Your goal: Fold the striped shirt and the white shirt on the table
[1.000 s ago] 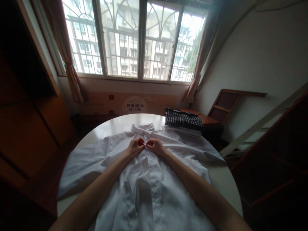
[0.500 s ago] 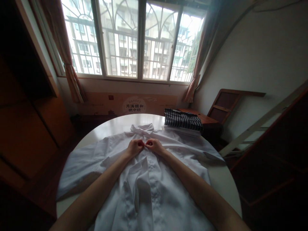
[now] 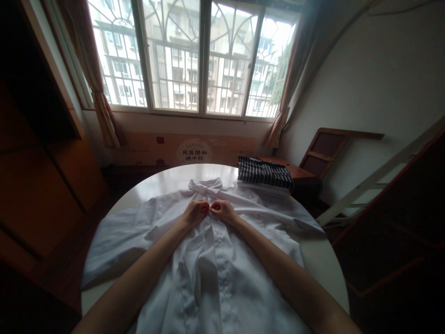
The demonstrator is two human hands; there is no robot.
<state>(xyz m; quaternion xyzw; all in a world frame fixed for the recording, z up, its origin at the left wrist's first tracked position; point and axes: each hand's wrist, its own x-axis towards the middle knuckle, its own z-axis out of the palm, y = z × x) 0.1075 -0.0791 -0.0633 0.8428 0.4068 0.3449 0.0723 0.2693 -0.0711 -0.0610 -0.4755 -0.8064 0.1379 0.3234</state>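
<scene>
A white long-sleeved shirt point(image 3: 239, 264) lies spread front up on a round white table point(image 3: 333, 273), its collar pointing toward the window. Just below the collar, my left hand point(image 3: 196, 212) pinches the left side of the front placket. My right hand point(image 3: 222, 211) pinches the other side, its fingertips almost meeting those of the left. Whatever small button sits between the fingers is too small to make out. Below the hands the front edges run down loosely, with folds in the cloth.
A folded black-and-white striped garment point(image 3: 264, 171) rests on folded white cloth point(image 3: 264, 187) at the table's back right. Behind it stands a wooden chair point(image 3: 318, 150). A ladder point(image 3: 361, 188) leans at the right, and a barred window point(image 3: 201, 60) spans the back.
The fingers of my left hand have shifted slightly at the placket. My right hand and the shirt look nearly the same.
</scene>
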